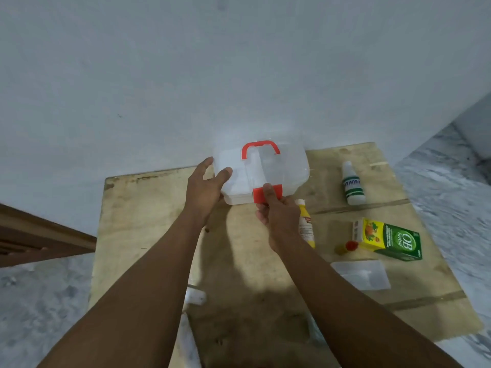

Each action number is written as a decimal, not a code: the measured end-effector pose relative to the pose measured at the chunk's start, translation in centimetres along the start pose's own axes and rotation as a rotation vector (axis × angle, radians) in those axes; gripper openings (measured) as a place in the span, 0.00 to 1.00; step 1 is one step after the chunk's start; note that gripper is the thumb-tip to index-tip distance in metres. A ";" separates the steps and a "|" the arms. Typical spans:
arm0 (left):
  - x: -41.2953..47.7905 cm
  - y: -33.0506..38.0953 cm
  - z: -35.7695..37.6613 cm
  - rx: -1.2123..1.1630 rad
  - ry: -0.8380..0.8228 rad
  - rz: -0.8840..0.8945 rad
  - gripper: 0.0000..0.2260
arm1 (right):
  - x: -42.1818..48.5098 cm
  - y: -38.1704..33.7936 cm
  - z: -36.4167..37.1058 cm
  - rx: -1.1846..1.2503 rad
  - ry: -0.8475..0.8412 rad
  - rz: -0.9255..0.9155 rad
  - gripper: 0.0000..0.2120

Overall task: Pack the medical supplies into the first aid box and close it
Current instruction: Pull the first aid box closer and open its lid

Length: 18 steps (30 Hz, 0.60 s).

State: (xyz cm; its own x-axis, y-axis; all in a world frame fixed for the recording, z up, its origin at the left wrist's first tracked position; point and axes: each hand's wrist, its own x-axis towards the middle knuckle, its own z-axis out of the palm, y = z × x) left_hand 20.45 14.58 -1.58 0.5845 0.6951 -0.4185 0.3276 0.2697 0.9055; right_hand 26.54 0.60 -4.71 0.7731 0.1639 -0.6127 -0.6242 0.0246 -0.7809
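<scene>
A clear plastic first aid box [281, 171] with a red handle [261, 148] stands at the far edge of a plywood board [148, 235], its lid down. My left hand [206, 187] grips the box's left end. My right hand [276, 211] pinches the red front latch [276, 193], thumb on top. To the right lie a white bottle with green stripes [352, 183], a yellow bottle [305, 224] partly behind my right wrist, a green and yellow OB herbal carton [390, 241] and a small red-capped yellow bottle [346, 247].
A clear plastic tray or packet [362, 274] lies near the carton. A white object [195, 296] shows between my forearms. The board rests on a marbled floor [451, 197] against a white wall. Brown wooden furniture [34, 237] is at the left.
</scene>
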 end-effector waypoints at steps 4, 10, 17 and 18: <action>0.1 0.2 0.0 0.020 0.010 0.013 0.30 | -1.0 -0.9 0.3 -0.152 0.109 -0.088 0.23; 0.6 -0.2 0.0 0.038 -0.002 0.049 0.26 | -1.6 -3.5 -0.9 -0.471 -0.021 -0.387 0.18; 0.4 -0.2 0.0 0.002 -0.014 0.038 0.25 | 1.7 -5.3 -3.7 -1.092 0.209 -0.767 0.33; 0.5 -0.1 0.1 -0.005 -0.009 0.034 0.25 | 2.2 -5.7 -4.1 -1.131 0.189 -0.800 0.39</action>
State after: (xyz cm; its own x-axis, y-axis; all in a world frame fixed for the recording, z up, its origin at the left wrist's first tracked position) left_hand 20.73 14.82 -1.92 0.6019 0.6980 -0.3881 0.3041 0.2491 0.9195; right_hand 32.25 -3.20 -2.15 0.9320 0.3473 0.1037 0.3460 -0.7673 -0.5400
